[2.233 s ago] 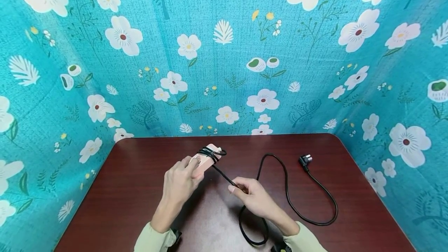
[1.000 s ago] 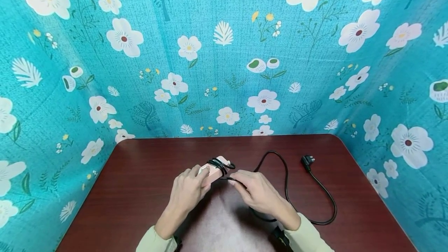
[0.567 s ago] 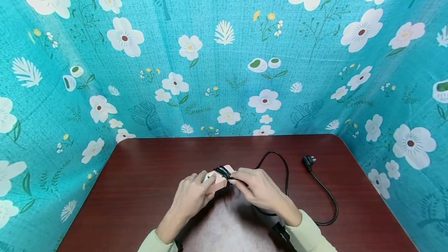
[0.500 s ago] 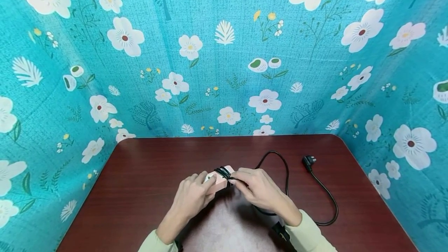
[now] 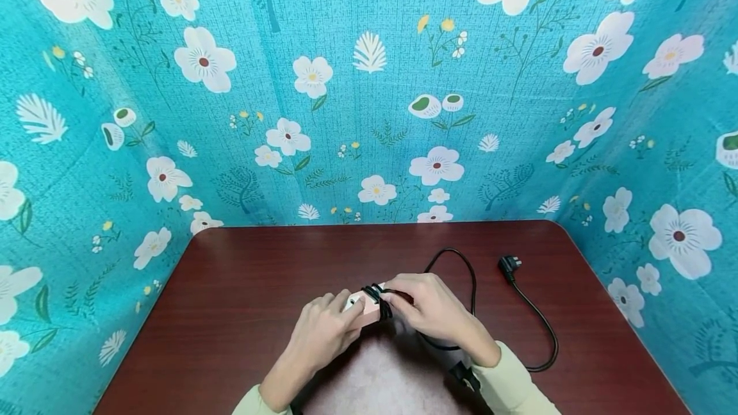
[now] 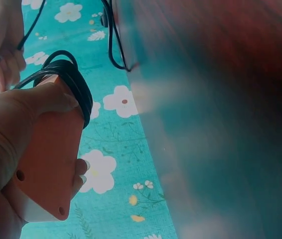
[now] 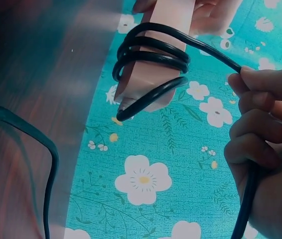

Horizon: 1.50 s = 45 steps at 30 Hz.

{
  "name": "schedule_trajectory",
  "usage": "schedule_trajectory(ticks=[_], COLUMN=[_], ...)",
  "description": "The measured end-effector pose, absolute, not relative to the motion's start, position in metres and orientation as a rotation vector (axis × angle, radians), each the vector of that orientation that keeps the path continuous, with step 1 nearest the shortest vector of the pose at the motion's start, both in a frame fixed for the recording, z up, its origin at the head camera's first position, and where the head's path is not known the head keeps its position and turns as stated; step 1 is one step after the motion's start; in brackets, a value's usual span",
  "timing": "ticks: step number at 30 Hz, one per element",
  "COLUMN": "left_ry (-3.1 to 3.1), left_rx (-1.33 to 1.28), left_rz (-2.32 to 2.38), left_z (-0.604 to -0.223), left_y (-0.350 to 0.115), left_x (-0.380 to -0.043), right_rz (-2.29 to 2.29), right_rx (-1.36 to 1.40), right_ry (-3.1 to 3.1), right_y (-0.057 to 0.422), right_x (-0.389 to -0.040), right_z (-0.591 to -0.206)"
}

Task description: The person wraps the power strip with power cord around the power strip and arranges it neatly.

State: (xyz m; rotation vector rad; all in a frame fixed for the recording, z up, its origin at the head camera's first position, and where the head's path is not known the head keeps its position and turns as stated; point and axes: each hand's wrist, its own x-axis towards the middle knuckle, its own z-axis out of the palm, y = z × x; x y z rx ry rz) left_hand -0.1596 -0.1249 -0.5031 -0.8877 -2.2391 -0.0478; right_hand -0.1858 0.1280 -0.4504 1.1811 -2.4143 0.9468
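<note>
A pink and white power strip (image 5: pixel 367 319) is held above the table by my left hand (image 5: pixel 323 326), thumb along one face and fingers behind. Black cord (image 7: pixel 153 60) circles its far end in several turns, most of them close together. My right hand (image 5: pixel 432 309) pinches the cord between thumb and index finger, beside the wound end. In the right wrist view a stretch of cord runs taut from the strip to these fingertips, and more trails out below the curled fingers (image 7: pixel 258 132). Screw holes show on the strip's face (image 6: pixel 54 149) in the left wrist view.
The cord's tail (image 5: pixel 550 332) lies in curves on the dark red table (image 5: pixel 248 274), ending in a black three-pin plug (image 5: pixel 508 267) at the right. A blue floral cloth (image 5: pixel 346 114) hangs behind and along both sides of the table.
Over the last two seconds the power strip and left hand have moved right and nearer. The right hand has risen from lower on the cord to beside the strip's end, and the slack has shifted.
</note>
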Motion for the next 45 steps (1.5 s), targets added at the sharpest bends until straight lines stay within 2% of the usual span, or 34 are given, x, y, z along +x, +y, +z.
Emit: schedule_trajectory(ticks=[18, 26, 37, 45], left_ry=[-2.176, -2.069, -1.963, -1.843], left_rx=[-1.066, -1.169, -1.273, -1.282], left_rz=[0.026, 0.061, -0.005, 0.004], left_z=[-0.497, -0.492, -0.49, -0.487], left_y=[-0.12, -0.119, -0.116, -0.115], left_x=[-0.145, -0.145, -0.138, -0.139], right_rz=[1.057, 1.18, 1.726, 1.927], right_rx=[1.218, 1.321, 1.347, 1.45], right_ry=[-2.581, -2.664, -2.754, -2.654], right_y=[0.131, 0.134, 0.136, 0.14], right_x=[-0.188, -0.19, -0.193, -0.2], right_z=[-0.45, -0.452, -0.454, -0.46])
